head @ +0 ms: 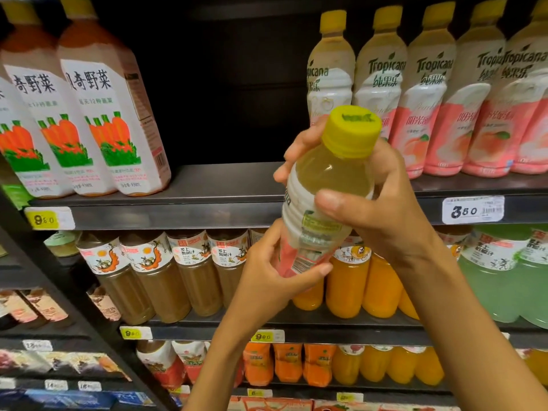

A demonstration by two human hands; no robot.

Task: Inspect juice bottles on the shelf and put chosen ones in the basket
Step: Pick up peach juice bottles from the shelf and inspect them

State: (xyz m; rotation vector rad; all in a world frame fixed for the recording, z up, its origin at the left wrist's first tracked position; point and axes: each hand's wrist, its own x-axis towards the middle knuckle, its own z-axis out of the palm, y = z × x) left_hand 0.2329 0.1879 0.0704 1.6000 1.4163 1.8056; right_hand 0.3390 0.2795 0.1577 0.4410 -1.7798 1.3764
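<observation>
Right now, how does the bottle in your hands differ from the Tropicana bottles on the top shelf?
The held bottle is tilted, cap toward the camera; the shelf Tropicana bottles stand upright in a row. The held bottle is gripped by the right hand near its shoulder and the left hand at its base; the shelf bottles are untouched. The held bottle shows its back label, the shelf bottles their fronts. Both have yellow caps, pale juice and pink labels.
</observation>
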